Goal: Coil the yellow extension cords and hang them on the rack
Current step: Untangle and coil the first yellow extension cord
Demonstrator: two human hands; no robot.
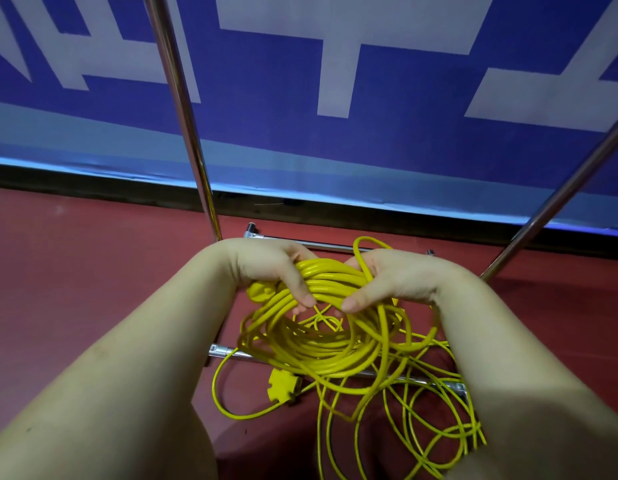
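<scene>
A thick coil of yellow extension cord (321,344) hangs in front of me, held at its top by both hands. My left hand (266,268) grips the bundle from the left, with a yellow plug (261,292) just under its palm. My right hand (390,280) grips the same bundle from the right, thumb over the strands. Below, loose yellow cord (435,420) lies tangled on the floor around a yellow socket block (283,384). The metal rack rises around the cords: one upright (183,109) on the left, another upright (557,199) on the right.
The rack's low crossbars (231,353) run along the red floor (75,289) beneath the coil. A blue and white banner wall (335,81) stands close behind the rack. My forearms fill the lower left and right of the view.
</scene>
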